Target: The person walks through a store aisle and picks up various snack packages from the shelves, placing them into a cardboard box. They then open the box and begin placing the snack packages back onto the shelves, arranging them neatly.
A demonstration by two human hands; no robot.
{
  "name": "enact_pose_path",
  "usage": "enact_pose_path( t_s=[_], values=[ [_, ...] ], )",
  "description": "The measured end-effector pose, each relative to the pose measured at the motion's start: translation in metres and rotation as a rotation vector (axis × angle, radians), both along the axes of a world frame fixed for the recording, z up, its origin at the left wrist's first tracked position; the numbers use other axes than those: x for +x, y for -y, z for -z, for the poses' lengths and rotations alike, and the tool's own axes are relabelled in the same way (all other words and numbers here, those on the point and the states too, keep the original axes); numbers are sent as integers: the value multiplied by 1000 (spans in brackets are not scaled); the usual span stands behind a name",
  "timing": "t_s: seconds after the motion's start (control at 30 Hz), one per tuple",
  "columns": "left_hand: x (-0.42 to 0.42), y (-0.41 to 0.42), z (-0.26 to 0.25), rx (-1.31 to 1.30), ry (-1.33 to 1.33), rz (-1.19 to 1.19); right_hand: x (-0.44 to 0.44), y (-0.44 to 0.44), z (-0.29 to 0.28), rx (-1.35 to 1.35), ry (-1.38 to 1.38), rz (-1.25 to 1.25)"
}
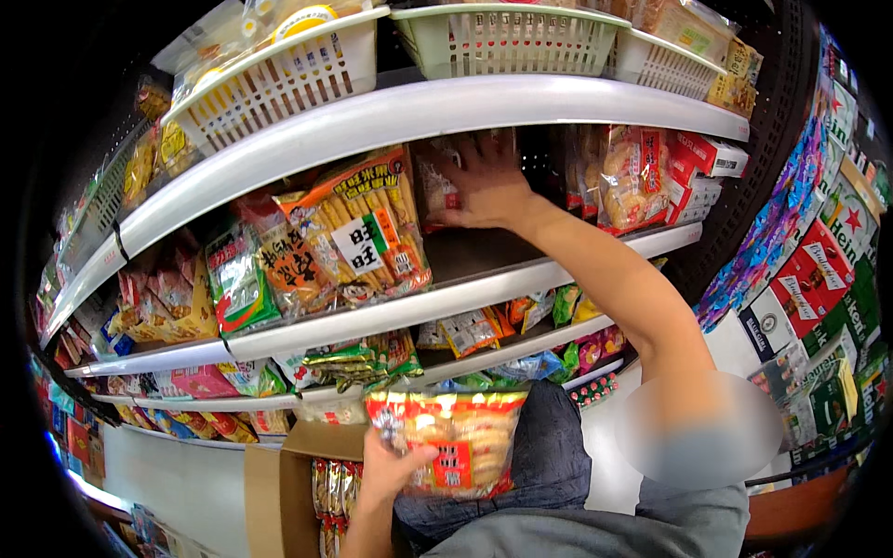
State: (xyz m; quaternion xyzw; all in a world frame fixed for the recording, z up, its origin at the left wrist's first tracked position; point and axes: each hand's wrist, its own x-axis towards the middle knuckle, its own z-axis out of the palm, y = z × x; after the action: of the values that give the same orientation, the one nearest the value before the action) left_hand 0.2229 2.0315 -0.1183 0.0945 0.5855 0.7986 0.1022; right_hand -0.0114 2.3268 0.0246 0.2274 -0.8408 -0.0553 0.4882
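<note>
My left hand (394, 460) grips a clear and red bag of rice crackers (481, 443) by its left side, held low before my lap. My right hand (488, 185) reaches deep into the middle shelf, its fingers spread against a shaded bag of crackers (436, 178) standing at the back; whether the fingers grip it I cannot tell. Left of that hand leans a large orange bag of rice snack sticks (363, 223). To its right stand more red and clear cracker bags (631, 178).
An open cardboard box (265, 502) with packaged snacks stands at the lower left. Plastic baskets (523, 42) line the upper shelf, whose white edge (488, 104) overhangs my right hand. Lower shelves hold small snack bags (471, 331). Beer cartons (813, 279) are stacked at the right.
</note>
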Motion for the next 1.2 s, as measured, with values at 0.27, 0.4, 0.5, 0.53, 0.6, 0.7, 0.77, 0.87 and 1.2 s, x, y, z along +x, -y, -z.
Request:
enact_pose_path(
  t_s=[0.27, 0.4, 0.5, 0.53, 0.6, 0.7, 0.77, 0.87, 1.2],
  values=[
    [-43, -24, -58, 95, -195, -114, 105, -14, -12, -454, -18, -210],
    [-55, -33, -65, 131, -162, -147, 192, 7, 32, -994, 652, -662],
    [-55, -52, -68, 145, -173, -101, 226, 41, 58, -1131, 868, -743],
    [-54, -57, -67, 153, -214, -87, 227, 41, 59, -1181, 843, -738],
    [-53, -62, -64, 154, -317, -62, 226, 37, 60, -1278, 792, -725],
    [-49, -55, -52, 186, -292, -9, 205, 2, 35, -1302, 651, -760],
    [-44, -48, -38, 89, -301, 16, 185, -20, 7, -1340, 635, -689],
    [-30, -58, -27, 49, -242, 191, 122, -44, -23, -1236, 504, -547],
    [0, -35, 28, -18, -59, 246, 56, -24, -12, -563, -92, 138]
  ],
)
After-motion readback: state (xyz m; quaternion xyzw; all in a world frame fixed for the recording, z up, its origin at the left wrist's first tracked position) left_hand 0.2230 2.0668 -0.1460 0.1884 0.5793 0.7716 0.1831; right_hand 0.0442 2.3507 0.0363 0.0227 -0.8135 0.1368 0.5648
